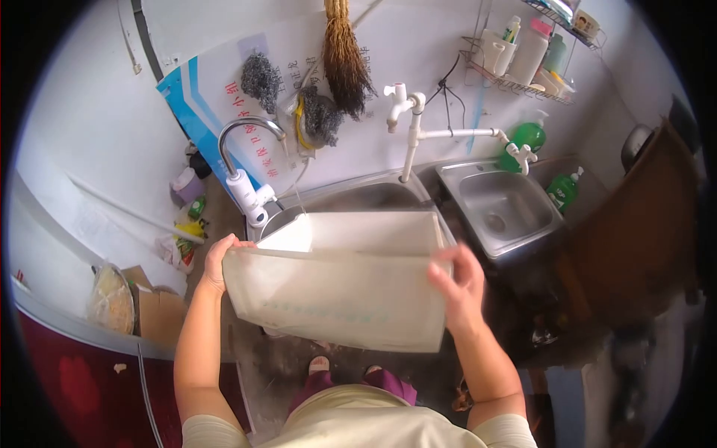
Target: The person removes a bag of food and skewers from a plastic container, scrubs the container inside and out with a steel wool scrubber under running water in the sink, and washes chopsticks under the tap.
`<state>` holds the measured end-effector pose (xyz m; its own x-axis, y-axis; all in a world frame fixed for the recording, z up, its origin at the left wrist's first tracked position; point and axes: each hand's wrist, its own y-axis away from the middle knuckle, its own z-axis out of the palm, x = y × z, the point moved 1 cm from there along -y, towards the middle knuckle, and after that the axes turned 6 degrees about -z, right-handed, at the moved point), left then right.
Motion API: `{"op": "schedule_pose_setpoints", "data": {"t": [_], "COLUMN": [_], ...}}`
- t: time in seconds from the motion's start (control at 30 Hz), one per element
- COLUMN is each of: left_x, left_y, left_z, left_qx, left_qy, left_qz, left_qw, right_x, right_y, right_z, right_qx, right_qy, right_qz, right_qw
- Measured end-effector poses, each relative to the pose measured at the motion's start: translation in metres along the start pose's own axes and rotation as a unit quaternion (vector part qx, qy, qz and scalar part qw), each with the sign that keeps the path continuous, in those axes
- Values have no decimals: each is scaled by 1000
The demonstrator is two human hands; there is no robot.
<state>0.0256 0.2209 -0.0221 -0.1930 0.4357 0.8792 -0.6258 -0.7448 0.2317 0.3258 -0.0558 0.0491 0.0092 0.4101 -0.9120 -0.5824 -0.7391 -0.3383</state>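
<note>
A whitish rectangular plastic bin is tilted over the front of the large steel sink, one broad side facing me. My left hand is closed on its upper left edge, with the fingertips over the rim. At the opposite end, my right hand is curled at the upper right corner, thumb against the bin; its fingers are slightly blurred. Behind the bin's raised edge, a white rounded thing shows in the sink, partly hidden. A chrome-spouted faucet stands at the sink's left.
A smaller steel sink sits to the right, with green pump bottles beside it. A white plastic tap rises behind. A broom and steel wool hang on the wall. A cardboard box is at left.
</note>
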Motion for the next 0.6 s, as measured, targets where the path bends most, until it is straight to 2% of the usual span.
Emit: {"op": "schedule_pose_setpoints", "data": {"t": [0.1, 0.2, 0.23, 0.33, 0.4, 0.6], "left_x": [1, -10, -12, -17, -19, -13], "left_y": [25, 39, 42, 47, 47, 21], "left_z": [8, 19, 18, 16, 21, 23], "left_qx": [22, 142, 174, 175, 195, 192], "left_qy": [-89, -233, -183, -196, -206, -239], "left_qz": [2, 5, -48, -86, -62, 52], "left_qw": [996, 962, 966, 961, 957, 950], "right_x": [9, 11, 11, 7, 2, 24], "right_y": [21, 37, 41, 48, 53, 82], "right_z": [-5, -7, -10, -14, -19, -12], "right_qx": [-49, -73, -82, -102, -122, -81], "right_qy": [33, 31, 42, 84, 103, 161], "right_qz": [-51, -91, -111, -182, -220, -313], "right_qw": [997, 993, 990, 974, 962, 932]}}
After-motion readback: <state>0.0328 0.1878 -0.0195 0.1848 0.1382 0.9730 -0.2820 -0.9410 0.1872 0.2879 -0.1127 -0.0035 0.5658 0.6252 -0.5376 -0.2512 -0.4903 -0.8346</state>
